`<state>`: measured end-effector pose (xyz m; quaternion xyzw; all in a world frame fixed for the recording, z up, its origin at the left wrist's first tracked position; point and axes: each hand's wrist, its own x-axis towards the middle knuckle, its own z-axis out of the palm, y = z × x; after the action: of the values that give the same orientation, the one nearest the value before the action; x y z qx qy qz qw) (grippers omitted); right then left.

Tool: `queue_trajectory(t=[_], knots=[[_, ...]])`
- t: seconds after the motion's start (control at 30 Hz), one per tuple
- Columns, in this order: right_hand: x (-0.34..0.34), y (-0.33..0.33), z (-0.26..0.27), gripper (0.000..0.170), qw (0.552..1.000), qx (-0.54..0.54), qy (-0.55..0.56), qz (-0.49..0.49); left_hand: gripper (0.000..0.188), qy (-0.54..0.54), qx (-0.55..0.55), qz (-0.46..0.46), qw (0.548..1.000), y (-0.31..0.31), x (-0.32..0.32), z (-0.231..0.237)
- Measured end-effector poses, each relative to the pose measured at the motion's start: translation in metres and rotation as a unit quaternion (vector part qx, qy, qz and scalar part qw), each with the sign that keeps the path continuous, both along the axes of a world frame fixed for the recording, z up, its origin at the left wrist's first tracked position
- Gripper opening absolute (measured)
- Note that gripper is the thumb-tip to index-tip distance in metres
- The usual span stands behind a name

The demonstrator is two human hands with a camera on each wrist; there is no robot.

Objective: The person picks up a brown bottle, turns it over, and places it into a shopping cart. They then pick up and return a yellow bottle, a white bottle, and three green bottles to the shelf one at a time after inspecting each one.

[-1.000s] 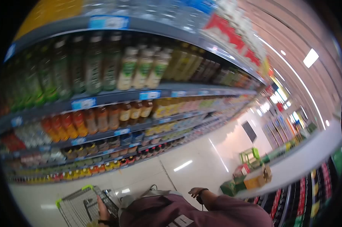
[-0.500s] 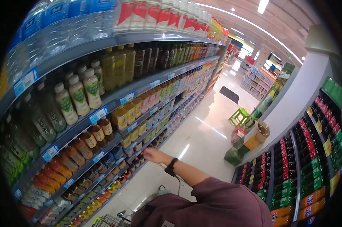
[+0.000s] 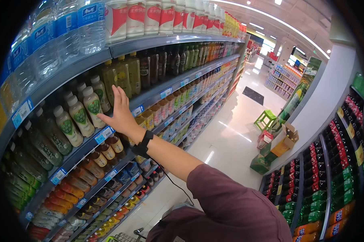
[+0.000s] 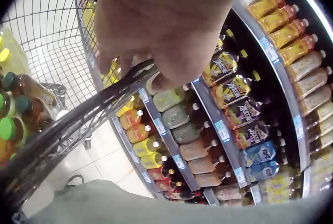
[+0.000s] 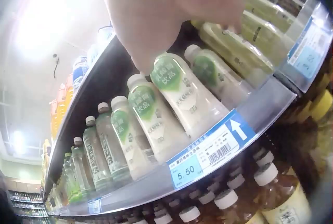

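My right hand (image 3: 121,115) is raised at the shelf with fingers spread, beside white bottles with green heart labels (image 3: 94,105) and yellow-green bottles (image 3: 123,76). In the right wrist view, the hand (image 5: 171,11) hangs over the tops of the white bottles (image 5: 182,91), its thumb near one cap; whether it touches is unclear. A price tag reading 5.50 (image 5: 184,174) is on the shelf edge below. My left hand (image 4: 156,26) has its fingers curled round the dark handle (image 4: 99,102) of a wire cart; the head view does not show this hand.
Bottles with green, brown and orange caps (image 4: 23,99) lie in the cart. Water bottles (image 3: 67,28) line the top shelf. Across the aisle floor (image 3: 230,125) stand a green stool (image 3: 265,117), an open carton (image 3: 284,139) and racks of dark soda (image 3: 311,169).
My right hand has gone from beside the body, past the lower shelves, up to the white bottles, its fingers now spread. The head view has turned and shifted along the shelves.
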<state>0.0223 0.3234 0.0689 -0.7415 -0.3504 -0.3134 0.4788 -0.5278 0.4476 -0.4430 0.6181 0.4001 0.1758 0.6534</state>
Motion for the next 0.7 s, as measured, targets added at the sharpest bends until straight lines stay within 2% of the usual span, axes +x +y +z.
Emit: queue_trajectory(t=[0.03,0.07,0.1,0.13,0.17,0.2,0.23,0.27,0.33,0.4,0.47,0.53,0.6,0.63,0.67,0.7], knots=[[0.013,-0.002,-0.001,0.107,1.0,0.008,0.005,0.01,0.062,0.0,0.002,0.01,1.0,0.003,-0.007,0.007],[0.024,-0.001,-0.008,0.107,0.999,0.008,-0.035,0.011,0.062,0.006,0.007,0.034,0.999,0.007,-0.032,0.017],[0.026,0.013,-0.018,0.108,0.997,0.016,-0.071,0.023,0.06,0.033,0.022,-0.001,0.999,0.013,-0.046,0.002],[0.022,0.018,-0.022,0.108,0.998,0.014,-0.045,0.037,0.059,0.022,0.089,0.029,0.995,0.0,-0.028,0.047],[0.023,0.014,-0.024,0.109,0.998,0.008,-0.027,0.059,0.059,0.14,0.022,0.141,0.98,0.009,-0.038,0.019],[0.024,0.015,-0.028,0.109,0.997,0.014,-0.01,0.079,0.066,0.055,0.09,0.193,0.976,0.006,-0.024,0.025],[0.027,0.016,-0.031,0.11,0.994,0.021,0.028,0.105,0.071,0.119,0.133,0.209,0.962,-0.009,-0.024,0.037],[0.019,0.011,-0.027,0.108,0.978,0.006,0.152,0.144,0.06,0.144,0.228,0.185,0.945,-0.012,-0.024,0.045],[0.019,0.011,-0.02,0.11,0.985,-0.033,0.136,0.104,0.054,0.123,0.188,0.215,0.95,-0.033,0.003,0.1],[0.022,0.015,-0.012,0.106,0.992,-0.065,0.084,0.063,0.052,0.123,0.183,0.237,0.946,-0.046,0.027,0.128],[0.025,0.021,-0.002,0.1,0.995,-0.071,0.049,0.058,0.048,0.074,0.249,0.202,0.944,-0.058,0.045,0.138],[0.034,0.03,0.006,0.087,0.985,-0.088,0.103,0.109,0.044,0.006,0.265,0.191,0.945,-0.071,0.065,0.15],[0.035,0.033,0.007,0.075,0.977,-0.108,0.126,0.133,0.041,0.002,0.268,0.185,0.945,-0.088,0.092,0.181],[0.032,0.027,0.01,0.069,0.978,-0.102,0.122,0.133,0.038,0.039,0.328,0.155,0.931,-0.1,0.106,0.209],[0.027,0.023,0.002,0.064,0.992,-0.027,0.047,0.117,0.037,0.06,0.381,0.114,0.915,-0.114,0.115,0.234],[0.026,0.015,-0.003,0.067,0.988,0.037,-0.067,0.138,0.036,0.079,0.433,0.07,0.895,-0.122,0.124,0.256]])
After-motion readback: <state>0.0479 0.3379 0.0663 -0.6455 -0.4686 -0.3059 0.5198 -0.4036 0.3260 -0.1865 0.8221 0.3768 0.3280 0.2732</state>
